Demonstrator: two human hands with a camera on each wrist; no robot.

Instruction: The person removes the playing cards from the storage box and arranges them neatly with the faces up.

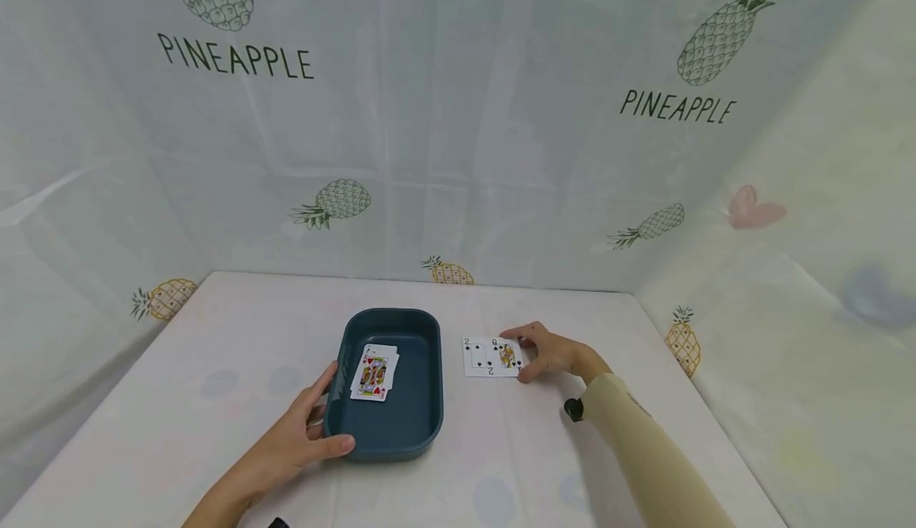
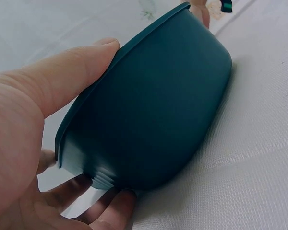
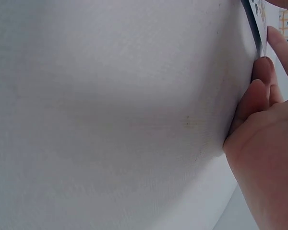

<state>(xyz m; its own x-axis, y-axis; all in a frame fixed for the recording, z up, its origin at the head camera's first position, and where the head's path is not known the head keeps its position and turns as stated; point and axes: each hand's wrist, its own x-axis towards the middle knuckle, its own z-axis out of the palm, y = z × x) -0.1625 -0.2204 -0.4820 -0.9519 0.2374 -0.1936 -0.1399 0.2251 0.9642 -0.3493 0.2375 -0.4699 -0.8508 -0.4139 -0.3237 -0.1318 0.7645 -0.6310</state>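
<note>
A dark teal tray stands in the middle of the white table, with a king of hearts lying face up on other cards inside it. My left hand grips the tray's near left corner. In the left wrist view its thumb lies on the rim and the fingers curl under the tray's wall. To the right of the tray lie a two of spades and a queen card, overlapping. My right hand pinches the queen's right edge, and its fingertips meet the card's edge.
Pineapple-print sheeting walls in the table at the back, left and right. A small black object sits at my right wrist. The tabletop is covered with white cloth.
</note>
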